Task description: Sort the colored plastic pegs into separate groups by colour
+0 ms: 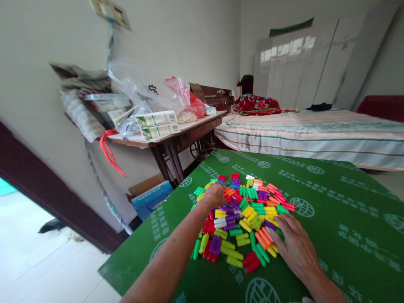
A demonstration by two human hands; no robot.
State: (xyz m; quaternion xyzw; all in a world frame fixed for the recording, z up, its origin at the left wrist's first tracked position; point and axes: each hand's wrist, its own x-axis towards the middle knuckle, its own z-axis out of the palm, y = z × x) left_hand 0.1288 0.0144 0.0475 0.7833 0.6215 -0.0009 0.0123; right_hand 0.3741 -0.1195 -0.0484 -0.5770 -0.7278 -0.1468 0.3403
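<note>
A wide heap of bright plastic pieces (249,192), bullet-shaped and mostly joined in pairs, is spread over a green board (331,198). My left hand (214,195) reaches to the far left side of the heap. Its fingers are curled down among the pieces, and what they grip, if anything, is hidden. On the near right edge lies my right hand (295,242), fingers spread and palm down. Its thumb and fingertips touch the heap beside orange pieces (264,238). A red pair (251,261) and a lime pair (235,261) lie at the near edge.
Left of the board stands a sewing-machine table (195,128) with boxes (158,125) and plastic bags (142,88). A blue carton (153,198) sits on the floor beneath. Beyond the board is a bed (303,132); a white wardrobe (293,71) stands behind it.
</note>
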